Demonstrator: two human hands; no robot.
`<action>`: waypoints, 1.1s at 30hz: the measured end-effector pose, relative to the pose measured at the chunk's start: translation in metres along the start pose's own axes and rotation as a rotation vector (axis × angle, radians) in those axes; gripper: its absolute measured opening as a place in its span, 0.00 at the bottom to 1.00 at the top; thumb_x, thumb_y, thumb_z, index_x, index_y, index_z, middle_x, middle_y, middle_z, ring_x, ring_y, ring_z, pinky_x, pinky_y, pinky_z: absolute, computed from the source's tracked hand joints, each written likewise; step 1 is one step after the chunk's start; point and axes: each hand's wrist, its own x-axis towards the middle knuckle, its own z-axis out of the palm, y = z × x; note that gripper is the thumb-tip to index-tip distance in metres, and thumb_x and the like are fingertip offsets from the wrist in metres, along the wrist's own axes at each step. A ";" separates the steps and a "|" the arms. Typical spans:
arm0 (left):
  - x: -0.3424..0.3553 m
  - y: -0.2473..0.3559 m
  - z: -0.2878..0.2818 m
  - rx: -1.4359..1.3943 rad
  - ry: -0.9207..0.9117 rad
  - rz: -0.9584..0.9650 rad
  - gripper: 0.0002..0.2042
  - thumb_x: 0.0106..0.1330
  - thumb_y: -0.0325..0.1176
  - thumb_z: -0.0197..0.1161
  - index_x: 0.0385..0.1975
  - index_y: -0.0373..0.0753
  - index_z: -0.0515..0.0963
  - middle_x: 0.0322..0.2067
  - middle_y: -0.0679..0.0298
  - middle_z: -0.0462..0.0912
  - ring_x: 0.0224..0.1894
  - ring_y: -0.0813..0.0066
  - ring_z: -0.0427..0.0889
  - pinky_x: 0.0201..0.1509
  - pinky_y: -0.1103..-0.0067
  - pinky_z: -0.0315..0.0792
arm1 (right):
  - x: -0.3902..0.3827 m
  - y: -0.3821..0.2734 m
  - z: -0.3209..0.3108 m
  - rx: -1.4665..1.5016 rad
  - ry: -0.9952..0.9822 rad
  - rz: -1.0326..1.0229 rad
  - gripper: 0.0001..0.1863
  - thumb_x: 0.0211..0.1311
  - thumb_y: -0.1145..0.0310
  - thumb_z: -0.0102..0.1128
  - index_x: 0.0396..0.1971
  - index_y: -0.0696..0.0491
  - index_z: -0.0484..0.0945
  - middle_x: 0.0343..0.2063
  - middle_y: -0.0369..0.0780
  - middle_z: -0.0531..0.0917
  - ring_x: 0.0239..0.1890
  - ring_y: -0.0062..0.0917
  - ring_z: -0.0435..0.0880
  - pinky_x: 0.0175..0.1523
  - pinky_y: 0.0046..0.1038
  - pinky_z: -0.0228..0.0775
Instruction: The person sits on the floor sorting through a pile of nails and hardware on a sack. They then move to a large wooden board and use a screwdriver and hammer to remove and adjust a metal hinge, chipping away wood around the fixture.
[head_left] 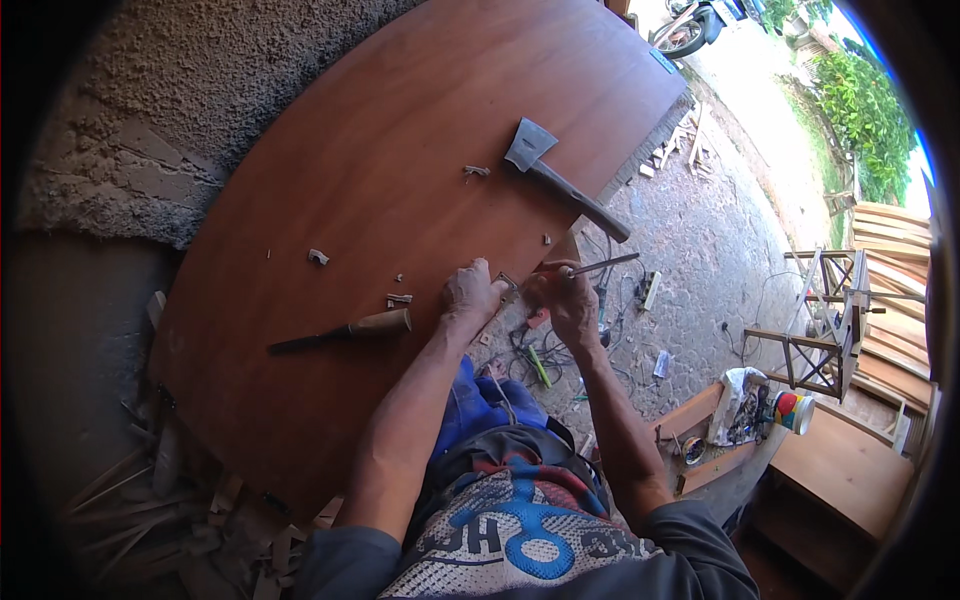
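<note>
Head view: a rod-like tool (612, 262) is clasped in the right grip (563, 300) beside the near edge of the wooden counter (400, 220), where the left grip (470, 292) is laid, apparently for steadying; what it holds cannot be told. Hatchet (571, 193) and wooden-handled chisel (345, 331) are seemingly kept within reach. The tool's inner end is hidden.

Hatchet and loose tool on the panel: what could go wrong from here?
1. The hatchet lies with its handle jutting past the edge of the wooden panel, near the right hand. A bump might knock it off.
2. The wooden-handled tool lies loose, its handle end near the left forearm. A sweep of that arm could catch or shift it.
</note>
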 end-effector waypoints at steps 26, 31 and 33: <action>-0.005 0.006 -0.010 -0.011 -0.051 -0.012 0.19 0.59 0.46 0.66 0.41 0.37 0.76 0.35 0.46 0.85 0.41 0.46 0.85 0.45 0.58 0.78 | -0.009 -0.014 0.021 -0.119 0.005 -0.071 0.14 0.66 0.73 0.62 0.48 0.53 0.70 0.46 0.45 0.83 0.46 0.29 0.85 0.48 0.30 0.78; -0.014 0.003 0.005 -0.081 0.047 0.174 0.11 0.62 0.43 0.61 0.39 0.45 0.76 0.31 0.51 0.85 0.37 0.48 0.85 0.40 0.57 0.76 | -0.007 -0.029 0.011 0.178 0.140 -0.206 0.12 0.68 0.76 0.59 0.49 0.54 0.70 0.43 0.40 0.84 0.44 0.24 0.84 0.48 0.26 0.77; -0.017 -0.001 0.013 -0.086 0.054 0.291 0.08 0.64 0.42 0.59 0.39 0.50 0.76 0.30 0.55 0.85 0.35 0.49 0.85 0.39 0.57 0.76 | -0.009 -0.036 0.002 0.151 0.119 -0.164 0.13 0.68 0.76 0.58 0.50 0.55 0.70 0.40 0.39 0.83 0.43 0.22 0.83 0.48 0.24 0.77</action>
